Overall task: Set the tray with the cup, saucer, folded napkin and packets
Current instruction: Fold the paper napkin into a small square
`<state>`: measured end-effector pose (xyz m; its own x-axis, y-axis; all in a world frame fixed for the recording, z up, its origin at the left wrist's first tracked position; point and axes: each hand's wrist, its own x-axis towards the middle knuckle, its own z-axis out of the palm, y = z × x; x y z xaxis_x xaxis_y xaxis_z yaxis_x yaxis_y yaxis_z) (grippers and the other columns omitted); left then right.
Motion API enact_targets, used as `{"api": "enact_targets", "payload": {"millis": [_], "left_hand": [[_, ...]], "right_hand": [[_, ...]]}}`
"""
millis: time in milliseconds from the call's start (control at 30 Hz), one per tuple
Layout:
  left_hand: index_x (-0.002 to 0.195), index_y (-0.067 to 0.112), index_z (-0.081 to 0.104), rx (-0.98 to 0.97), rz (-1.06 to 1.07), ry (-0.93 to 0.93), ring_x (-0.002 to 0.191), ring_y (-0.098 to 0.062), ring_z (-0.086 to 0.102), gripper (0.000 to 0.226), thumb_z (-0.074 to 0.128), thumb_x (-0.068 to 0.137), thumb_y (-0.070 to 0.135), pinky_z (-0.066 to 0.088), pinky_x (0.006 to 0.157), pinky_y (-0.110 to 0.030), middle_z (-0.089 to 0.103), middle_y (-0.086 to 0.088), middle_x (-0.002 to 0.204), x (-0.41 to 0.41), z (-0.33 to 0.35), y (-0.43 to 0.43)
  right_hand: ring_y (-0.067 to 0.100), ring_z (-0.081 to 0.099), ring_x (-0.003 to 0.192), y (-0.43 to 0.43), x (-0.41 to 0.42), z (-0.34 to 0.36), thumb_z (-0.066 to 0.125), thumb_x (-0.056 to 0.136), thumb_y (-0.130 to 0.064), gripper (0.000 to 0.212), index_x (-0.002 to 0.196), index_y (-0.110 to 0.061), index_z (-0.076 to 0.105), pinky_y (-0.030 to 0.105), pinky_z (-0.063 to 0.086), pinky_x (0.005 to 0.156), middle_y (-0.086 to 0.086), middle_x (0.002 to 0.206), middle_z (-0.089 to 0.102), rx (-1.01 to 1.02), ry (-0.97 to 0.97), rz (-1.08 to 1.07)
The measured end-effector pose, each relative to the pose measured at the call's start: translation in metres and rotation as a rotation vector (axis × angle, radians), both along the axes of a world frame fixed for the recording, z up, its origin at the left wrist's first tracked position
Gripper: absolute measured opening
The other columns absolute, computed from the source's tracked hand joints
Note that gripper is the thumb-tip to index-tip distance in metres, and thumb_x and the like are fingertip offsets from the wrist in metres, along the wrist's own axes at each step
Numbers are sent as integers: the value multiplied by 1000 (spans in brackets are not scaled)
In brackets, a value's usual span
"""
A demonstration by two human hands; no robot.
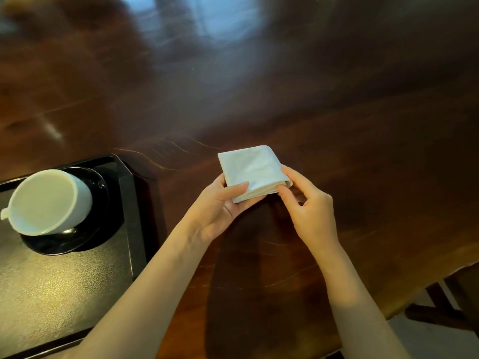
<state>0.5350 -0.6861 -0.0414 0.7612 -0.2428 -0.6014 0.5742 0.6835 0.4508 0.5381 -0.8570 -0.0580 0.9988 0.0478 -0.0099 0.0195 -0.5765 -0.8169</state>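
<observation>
A white folded napkin [252, 170] is held a little above the dark wooden table, right of the tray. My left hand [220, 207] supports it from below with the thumb lying on top. My right hand [308, 207] pinches its near right corner between thumb and fingers. At the left lies a black tray [128, 216]. On the tray's far part stands a white cup [49, 200] on a black saucer [88, 237], the cup's handle pointing left. No packets are in view.
The glossy dark wooden table [285, 86] stretches far ahead with window light reflected on it. Its right edge runs diagonally at the lower right, with a dark chair frame [440, 304] and pale floor beyond.
</observation>
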Motion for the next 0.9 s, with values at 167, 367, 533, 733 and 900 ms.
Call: {"api": "enact_targets", "payload": {"millis": [167,367,533,733,900], "left_hand": [[129,16,51,-43,23,-26,106,-27,66,59,58,75,-4,60,73,-34,64,-10,124,-5,-4,4],[131,29,49,64,30,-141,117,-24,59,65,60,77,-7,55,89,-37,59,-5,128,-13,-9,7],[133,28,46,119,-86,-211,121,-25,54,51,59,85,17,50,96,-39,56,-5,128,-20,-7,-1],[106,27,60,354,167,-53,91,-13,70,18,46,95,31,59,76,-33,70,3,102,-10,-2,-8],[104,29,59,439,205,-108,91,-12,70,16,48,93,31,58,71,-28,71,9,98,-21,9,-13]], "right_hand": [[1,63,96,4,-6,-3,61,87,-16,35,121,-16,61,7,51,77,-6,112,65,57,-39,-55],[16,69,97,7,0,9,56,91,-16,23,108,-31,58,33,57,80,-2,106,69,884,522,-214],[9,66,89,17,2,17,50,90,-41,17,103,-30,53,18,56,66,-10,95,63,431,325,-51],[-3,65,87,18,-5,8,57,88,-32,4,89,-34,54,14,53,60,-13,91,63,438,231,-55],[10,68,89,17,-10,12,59,86,-33,7,92,-30,61,22,57,67,-9,91,68,595,360,-116]]}}
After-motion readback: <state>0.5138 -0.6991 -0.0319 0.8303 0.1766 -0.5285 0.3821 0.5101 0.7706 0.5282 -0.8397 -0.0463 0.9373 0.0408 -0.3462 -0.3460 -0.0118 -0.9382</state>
